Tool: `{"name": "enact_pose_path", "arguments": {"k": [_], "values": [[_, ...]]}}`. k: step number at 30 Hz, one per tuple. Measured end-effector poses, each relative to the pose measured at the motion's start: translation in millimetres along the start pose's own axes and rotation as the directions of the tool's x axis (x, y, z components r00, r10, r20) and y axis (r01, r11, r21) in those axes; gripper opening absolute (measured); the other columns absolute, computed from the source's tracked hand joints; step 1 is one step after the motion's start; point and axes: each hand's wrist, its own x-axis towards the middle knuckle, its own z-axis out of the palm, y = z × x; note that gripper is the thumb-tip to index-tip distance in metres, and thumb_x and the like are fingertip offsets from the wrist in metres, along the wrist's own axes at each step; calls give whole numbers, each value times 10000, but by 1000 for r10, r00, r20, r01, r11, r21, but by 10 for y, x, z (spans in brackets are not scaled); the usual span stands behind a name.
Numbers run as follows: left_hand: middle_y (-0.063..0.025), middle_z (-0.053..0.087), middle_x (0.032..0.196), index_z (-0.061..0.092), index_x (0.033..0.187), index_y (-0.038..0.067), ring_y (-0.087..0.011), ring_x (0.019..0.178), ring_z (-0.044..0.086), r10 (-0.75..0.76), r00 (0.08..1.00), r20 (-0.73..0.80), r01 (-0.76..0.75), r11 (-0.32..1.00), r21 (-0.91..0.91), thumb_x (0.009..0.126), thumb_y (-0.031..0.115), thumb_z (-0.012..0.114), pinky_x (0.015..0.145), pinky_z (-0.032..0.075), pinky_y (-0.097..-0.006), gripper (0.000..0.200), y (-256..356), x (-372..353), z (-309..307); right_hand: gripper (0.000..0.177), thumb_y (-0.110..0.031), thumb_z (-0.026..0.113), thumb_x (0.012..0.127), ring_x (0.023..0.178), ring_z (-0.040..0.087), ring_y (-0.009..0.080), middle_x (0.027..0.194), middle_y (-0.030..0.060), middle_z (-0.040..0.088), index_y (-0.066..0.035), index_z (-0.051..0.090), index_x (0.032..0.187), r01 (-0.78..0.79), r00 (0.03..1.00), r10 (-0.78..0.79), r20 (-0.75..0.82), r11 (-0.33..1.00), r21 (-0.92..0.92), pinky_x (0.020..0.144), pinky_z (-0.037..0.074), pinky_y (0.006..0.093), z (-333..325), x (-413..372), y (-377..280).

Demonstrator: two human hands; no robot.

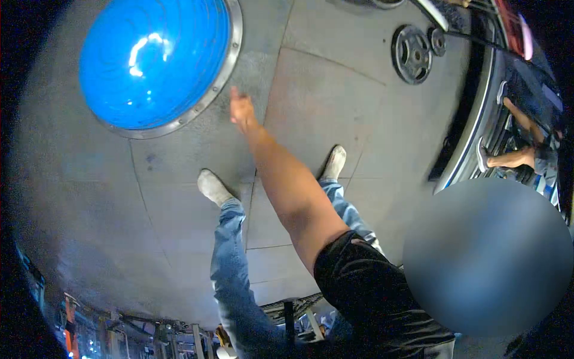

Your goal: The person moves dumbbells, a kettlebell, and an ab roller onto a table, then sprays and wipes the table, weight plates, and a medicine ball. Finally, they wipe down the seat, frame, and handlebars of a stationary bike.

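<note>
A blue half-dome balance ball point(155, 66) with a grey rim lies on the floor at the upper left, dome side up. Stretched out in front of me, my right hand point(241, 109) is just right of that rim and appears apart from it. Its fingers are slightly blurred, at least one is extended, and I see nothing held in them. My left hand is outside the view.
Two black weight plates, one large point(412, 55) and one small point(437, 42), lie at the upper right. Along the right edge, a mirror-like surface shows a person's legs point(514, 158). My light shoes point(214, 186) stand apart on the grey tiled floor point(335, 90).
</note>
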Motion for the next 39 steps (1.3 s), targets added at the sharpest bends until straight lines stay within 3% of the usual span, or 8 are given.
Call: {"name": "enact_pose_path", "arguments": {"k": [5,8,10,15,28,32,36,39], "values": [[-136,606,1104,520,1210,27,-297,946,593,-40,999,-10,40,999,28,740,271,712,835,464,-392,563,88,121,62,833,-682,416,836,971,550,285,1192,212,513,26,367,1272,-148,934,-25,356,880,451,685,483,377,-21,55,-561],[-136,606,1103,519,1213,30,-294,947,593,-64,998,-10,64,997,39,737,272,714,836,463,-389,569,137,60,39,778,-630,477,843,917,559,275,1113,197,547,38,388,1232,-47,962,-89,259,878,476,674,480,370,146,171,-599],[-135,607,1103,518,1215,32,-292,947,594,-71,997,-23,72,996,43,735,272,715,836,462,-387,572,201,2,39,799,-575,510,851,1216,459,346,1257,261,506,86,408,1289,36,989,-83,123,939,341,977,394,394,336,334,-523],[-135,607,1103,516,1221,37,-287,948,594,-83,993,-82,87,995,52,730,274,719,837,461,-382,582,359,-243,-43,731,-589,555,818,1055,530,390,1101,275,573,74,509,1123,223,974,-218,-59,971,85,896,426,412,1,210,-771],[-133,609,1101,510,1235,49,-274,950,595,34,980,-198,-16,996,87,717,278,727,840,459,-369,607,640,-439,-170,688,-613,429,866,644,614,278,691,174,644,34,661,887,197,900,-227,-372,973,-116,597,479,413,-4251,1417,1160],[-132,609,1101,508,1241,54,-269,951,596,32,987,-160,-15,994,106,712,280,730,841,458,-364,616,638,-637,-269,662,-554,474,874,859,604,326,924,243,640,43,575,1143,238,887,-153,-437,960,146,754,464,410,-5116,1032,780],[-131,610,1100,506,1245,58,-265,952,596,46,987,-157,-29,994,109,708,281,733,841,457,-360,624,595,-752,-353,792,-563,457,869,1222,386,467,1281,355,415,43,332,1363,187,813,-405,-418,862,-471,1020,339,449,-4601,198,425],[-131,610,1100,505,1249,61,-262,952,597,73,984,-164,-57,993,101,705,282,735,842,456,-357,631,599,-749,-439,794,-578,448,862,1327,192,479,1413,358,193,-45,259,1418,160,818,-380,-432,871,-464,1027,231,603,-4120,-149,256]]}}
